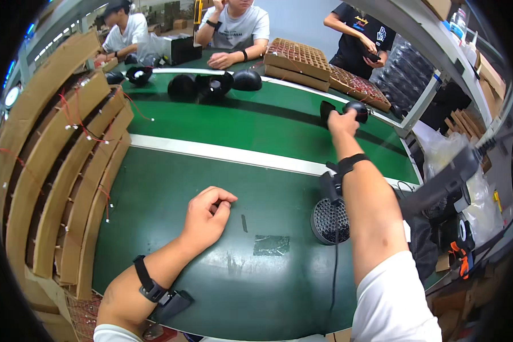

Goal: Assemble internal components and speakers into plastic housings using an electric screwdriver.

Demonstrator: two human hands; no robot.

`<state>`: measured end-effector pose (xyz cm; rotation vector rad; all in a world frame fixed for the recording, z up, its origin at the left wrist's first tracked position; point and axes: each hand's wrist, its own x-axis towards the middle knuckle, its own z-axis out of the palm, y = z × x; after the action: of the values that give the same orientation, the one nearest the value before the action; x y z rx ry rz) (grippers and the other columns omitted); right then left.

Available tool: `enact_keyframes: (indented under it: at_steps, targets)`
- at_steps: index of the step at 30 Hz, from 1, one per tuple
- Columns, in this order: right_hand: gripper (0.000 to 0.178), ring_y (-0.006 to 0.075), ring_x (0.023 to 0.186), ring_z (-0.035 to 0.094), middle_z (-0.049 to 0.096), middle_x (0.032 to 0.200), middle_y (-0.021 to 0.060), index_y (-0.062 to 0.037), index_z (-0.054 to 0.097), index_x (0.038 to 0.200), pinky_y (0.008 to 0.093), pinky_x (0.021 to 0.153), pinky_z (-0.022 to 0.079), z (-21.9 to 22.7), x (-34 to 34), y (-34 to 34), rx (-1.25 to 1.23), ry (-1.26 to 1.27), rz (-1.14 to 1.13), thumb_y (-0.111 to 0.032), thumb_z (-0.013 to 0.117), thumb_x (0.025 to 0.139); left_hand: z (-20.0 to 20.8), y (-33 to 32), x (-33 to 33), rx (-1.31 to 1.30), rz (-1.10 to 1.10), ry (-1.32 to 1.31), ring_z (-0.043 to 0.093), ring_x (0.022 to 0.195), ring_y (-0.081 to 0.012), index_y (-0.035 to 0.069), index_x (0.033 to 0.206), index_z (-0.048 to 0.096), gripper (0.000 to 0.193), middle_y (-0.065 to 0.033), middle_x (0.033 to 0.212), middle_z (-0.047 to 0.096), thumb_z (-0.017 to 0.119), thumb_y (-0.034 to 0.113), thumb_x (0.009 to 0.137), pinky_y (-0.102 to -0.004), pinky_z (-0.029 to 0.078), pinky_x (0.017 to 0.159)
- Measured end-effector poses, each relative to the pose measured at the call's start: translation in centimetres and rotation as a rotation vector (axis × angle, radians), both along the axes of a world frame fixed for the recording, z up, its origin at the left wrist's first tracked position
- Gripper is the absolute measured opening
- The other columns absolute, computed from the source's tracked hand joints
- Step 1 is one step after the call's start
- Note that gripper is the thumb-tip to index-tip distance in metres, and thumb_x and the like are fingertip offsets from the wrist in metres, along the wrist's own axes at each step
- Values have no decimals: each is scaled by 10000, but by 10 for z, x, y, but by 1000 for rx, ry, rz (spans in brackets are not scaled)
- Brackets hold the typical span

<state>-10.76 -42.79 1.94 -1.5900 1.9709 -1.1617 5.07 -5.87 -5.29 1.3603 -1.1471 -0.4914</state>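
Note:
My right hand reaches over the far green belt. Its fingers are closed around a black curved plastic part, and a dark flared piece shows on the left side of the hand. How the two pieces join is hidden by the fingers. On the dark green worktable rests my left hand, its fingers loosely curled with nothing visible in them. Beside my right forearm stands a round black part with a honeycomb face.
Stacked cardboard trays with red wires lean on the left. Several black rounded parts sit along the belt's far side. Gridded cardboard trays stand beyond it, near three people. A dark arm-like stand juts in at right.

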Motion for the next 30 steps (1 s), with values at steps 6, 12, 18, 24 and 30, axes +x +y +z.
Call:
enact_keyframes:
  at_steps: [6, 12, 18, 24, 30]
  targets:
    - [676, 331, 1239, 609, 638, 1324, 195, -58, 521, 1393, 417, 1063, 457, -44, -76, -88, 116, 39, 256, -317, 767, 820, 12, 2, -5, 159, -11, -77, 629, 827, -114, 17, 934, 706, 138, -54, 942, 678, 582, -24, 891, -243, 474, 668]
    - [470, 255, 973, 697, 670, 1140, 160, 11, 604, 1230, 371, 779, 593, -57, -60, -80, 98, -209, 373, -200, 789, 854, 12, 2, 0, 133, -40, -88, 626, 811, -125, 22, 912, 709, 139, -64, 948, 690, 580, -18, 880, -249, 464, 662]
    - [336, 206, 920, 680, 654, 1098, 101, -23, 616, 1171, 281, 834, 591, -6, -37, 19, 160, -446, 552, -171, 760, 906, 14, -6, -6, 99, -50, -171, 604, 824, -96, 16, 983, 700, 156, -39, 993, 681, 580, -28, 893, -221, 445, 669]
    - [294, 119, 786, 652, 695, 884, 60, -8, 660, 1085, 288, 675, 522, 16, -34, 170, 234, -305, 973, -171, 784, 875, 10, 1, -3, -64, 70, -61, 483, 1256, -201, 50, 1505, 377, 755, -116, 1485, 437, 732, 164, 848, -320, 435, 934]
    - [172, 67, 813, 636, 650, 915, 33, 8, 631, 1057, 233, 687, 519, 11, -83, 281, 523, -407, 1069, -52, 714, 919, 24, 17, -18, -16, -276, 191, 337, 1450, -294, 4, 1574, 198, 1071, -218, 1541, 321, 858, 118, 738, -397, 290, 1184]
